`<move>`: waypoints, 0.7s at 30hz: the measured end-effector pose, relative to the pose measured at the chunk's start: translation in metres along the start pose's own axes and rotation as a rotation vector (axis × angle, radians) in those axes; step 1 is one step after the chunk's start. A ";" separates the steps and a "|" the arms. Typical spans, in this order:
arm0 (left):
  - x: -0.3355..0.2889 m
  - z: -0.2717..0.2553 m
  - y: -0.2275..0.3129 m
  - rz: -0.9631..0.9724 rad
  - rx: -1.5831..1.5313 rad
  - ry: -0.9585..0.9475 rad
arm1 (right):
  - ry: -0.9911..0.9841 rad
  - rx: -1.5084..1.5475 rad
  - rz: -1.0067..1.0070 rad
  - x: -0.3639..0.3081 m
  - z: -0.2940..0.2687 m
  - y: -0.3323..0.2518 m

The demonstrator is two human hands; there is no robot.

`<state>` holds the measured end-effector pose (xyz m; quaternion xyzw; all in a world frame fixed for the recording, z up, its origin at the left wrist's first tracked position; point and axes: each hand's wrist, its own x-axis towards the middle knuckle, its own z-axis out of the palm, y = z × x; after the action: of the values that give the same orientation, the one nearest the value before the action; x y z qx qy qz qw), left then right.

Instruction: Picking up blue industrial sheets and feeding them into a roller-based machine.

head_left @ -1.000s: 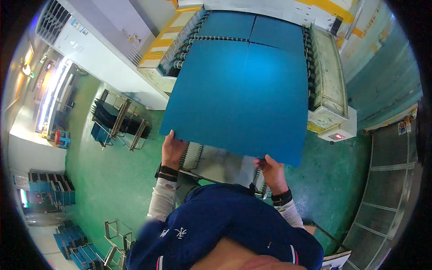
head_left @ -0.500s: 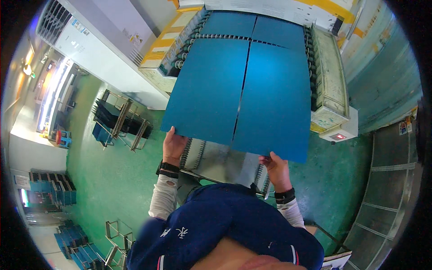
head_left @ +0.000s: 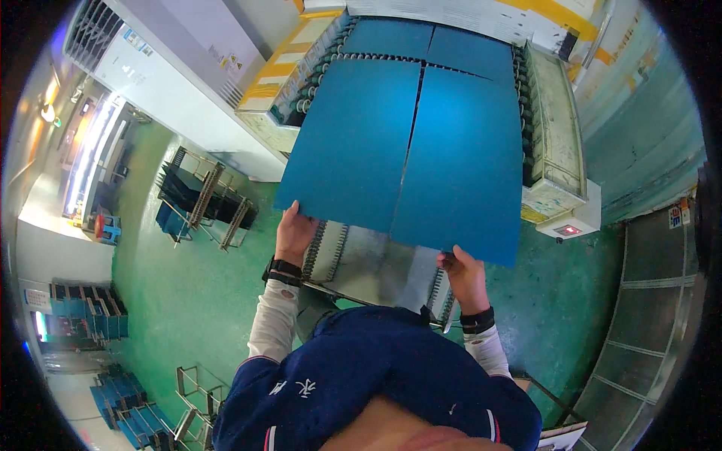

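- 2 blue pieces, the left panel (head_left: 350, 143) and the right panel (head_left: 462, 165), lie side by side, their far ends at the roller machine (head_left: 555, 124) and their near ends jutting toward the person; a thin dark gap runs between them.
- The left hand (head_left: 295, 231) grips the left panel near its outer near corner, thumb at the edge.
- The right hand (head_left: 464, 276) pinches the near edge of the right panel, thumb uppermost; its other fingers are partly hidden.
- Beyond, 2 more blue sheets (head_left: 387, 37) lie between the rows of rollers (head_left: 304, 104).
- Below the near edges stands a slotted rack (head_left: 368, 267), partly covered.
- To the left, a metal frame (head_left: 205, 195) holding dark sheets stands on the green floor (head_left: 188, 301).
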<state>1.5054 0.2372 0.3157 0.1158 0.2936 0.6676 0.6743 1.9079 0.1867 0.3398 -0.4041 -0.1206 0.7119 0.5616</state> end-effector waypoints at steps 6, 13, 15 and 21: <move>0.007 0.000 0.001 0.027 -0.004 -0.034 | -0.003 0.017 0.011 0.006 -0.002 0.001; 0.013 0.003 0.002 -0.013 -0.004 -0.056 | -0.003 0.041 0.011 0.016 -0.006 0.004; 0.015 0.007 0.001 0.022 0.029 -0.048 | 0.002 0.035 0.020 0.018 -0.006 0.004; 0.020 0.010 0.001 0.024 0.014 0.007 | -0.028 0.017 0.020 0.026 -0.009 0.004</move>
<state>1.5092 0.2592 0.3192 0.1215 0.2991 0.6741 0.6643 1.9100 0.2060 0.3198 -0.3905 -0.1185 0.7242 0.5560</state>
